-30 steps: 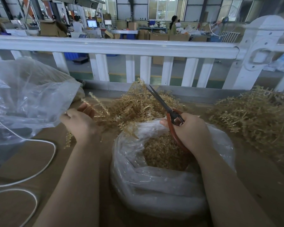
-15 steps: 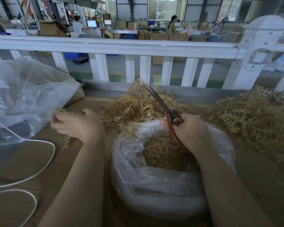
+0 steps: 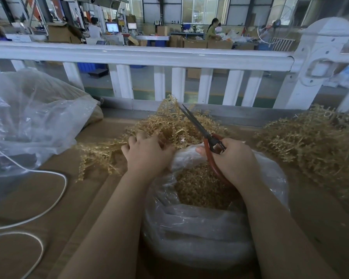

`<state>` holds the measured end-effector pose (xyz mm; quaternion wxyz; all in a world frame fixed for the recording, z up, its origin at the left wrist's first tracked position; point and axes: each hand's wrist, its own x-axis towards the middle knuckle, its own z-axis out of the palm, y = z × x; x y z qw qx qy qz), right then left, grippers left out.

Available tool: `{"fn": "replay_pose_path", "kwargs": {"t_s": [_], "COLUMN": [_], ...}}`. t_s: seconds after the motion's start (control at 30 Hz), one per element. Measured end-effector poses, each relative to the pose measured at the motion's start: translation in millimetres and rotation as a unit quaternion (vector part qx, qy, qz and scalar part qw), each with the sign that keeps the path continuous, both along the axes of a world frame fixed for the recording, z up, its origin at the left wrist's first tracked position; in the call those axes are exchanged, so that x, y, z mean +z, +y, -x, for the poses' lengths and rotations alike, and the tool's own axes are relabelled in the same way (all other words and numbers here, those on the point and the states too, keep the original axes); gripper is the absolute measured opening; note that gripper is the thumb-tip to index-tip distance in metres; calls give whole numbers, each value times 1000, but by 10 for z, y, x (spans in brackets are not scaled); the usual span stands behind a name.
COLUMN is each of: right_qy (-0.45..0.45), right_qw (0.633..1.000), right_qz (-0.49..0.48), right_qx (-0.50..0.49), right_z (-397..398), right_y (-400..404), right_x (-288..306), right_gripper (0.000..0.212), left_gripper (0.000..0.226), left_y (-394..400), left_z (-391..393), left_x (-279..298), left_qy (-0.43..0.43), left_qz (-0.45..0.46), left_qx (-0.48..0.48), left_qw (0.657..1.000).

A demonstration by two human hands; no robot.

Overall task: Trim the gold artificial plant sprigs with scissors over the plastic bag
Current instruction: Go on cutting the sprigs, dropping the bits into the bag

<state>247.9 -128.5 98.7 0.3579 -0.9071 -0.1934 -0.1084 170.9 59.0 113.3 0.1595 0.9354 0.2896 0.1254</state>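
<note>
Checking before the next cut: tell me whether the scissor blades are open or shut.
Shut: the scissors in the right hand show both blades together as one point.

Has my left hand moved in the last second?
Yes. The left hand moved right, away from the big clear bag, onto the gold sprigs.

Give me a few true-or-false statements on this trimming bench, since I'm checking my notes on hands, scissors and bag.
1. The right hand holds the scissors. True.
2. The scissor blades are spread wide open. False: they lie closed together, pointing up and away.
3. The left hand rests on the sprigs behind the bag. True.
4. The bag is empty. False: gold trimmings fill it.
5. A white cord lies at the left. True.
</note>
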Motion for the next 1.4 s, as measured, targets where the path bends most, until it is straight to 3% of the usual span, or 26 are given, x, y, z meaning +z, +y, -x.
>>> {"fn": "replay_pose_path", "kwargs": {"t_s": [0.07, 0.13, 0.3, 0.47, 0.53, 0.6, 0.7, 0.83, 0.9, 1.0, 1.1, 1.17, 1.3, 1.4], "right_qy": [8, 12, 12, 19, 20, 22, 23, 57, 104, 169, 225, 244, 248, 244], "right_qw": [1000, 1000, 1000, 1000, 1000, 1000, 998, 987, 970, 935, 905, 904, 910, 906], "right_qz": [5, 8, -6, 1, 1, -10, -54, -152, -215, -285, -323, -314, -295, -310], "right_qx": [5, 7, 6, 1, -5, -13, -20, 3, 55, 125, 158, 157, 152, 155], "right_z": [3, 5, 25, 25, 17, 12, 22, 35, 62, 119, 152, 155, 132, 134], "right_y": [-2, 1, -5, 2, 0, 2, 6, 0, -3, -12, -25, -25, -9, -4], "right_x": [3, 7, 21, 30, 36, 47, 70, 131, 178, 242, 298, 312, 296, 278], "right_gripper": [64, 63, 54, 57, 58, 58, 57, 48, 41, 32, 48, 50, 24, 36], "left_gripper": [43, 34, 11, 21, 19, 20, 22, 23, 20, 17, 20, 19, 15, 14], "left_y": [-3, -4, 16, -2, -21, -21, -1, -7, 0, -24, -85, -110, -132, -140], "left_z": [-4, 5, 33, 19, 34, 39, 60, 78, 83, 76, 64, 55, 69, 73], "left_x": [-1, 14, 31, 49, 105, 179, 294, 324, 326, 320, 306, 293, 281, 268], "left_qy": [38, 12, -129, -284, -346, -402, -421, -369, -336, -287, -266, -263, -257, -258], "left_qz": [1, 10, 54, 53, 101, 258, 510, 654, 693, 710, 714, 706, 689, 657], "left_qx": [-7, -14, -14, -14, -17, -41, -93, -170, -190, -202, -202, -206, -221, -216], "left_qw": [999, 1000, 990, 957, 933, 878, 745, 638, 609, 611, 615, 624, 641, 674]}}
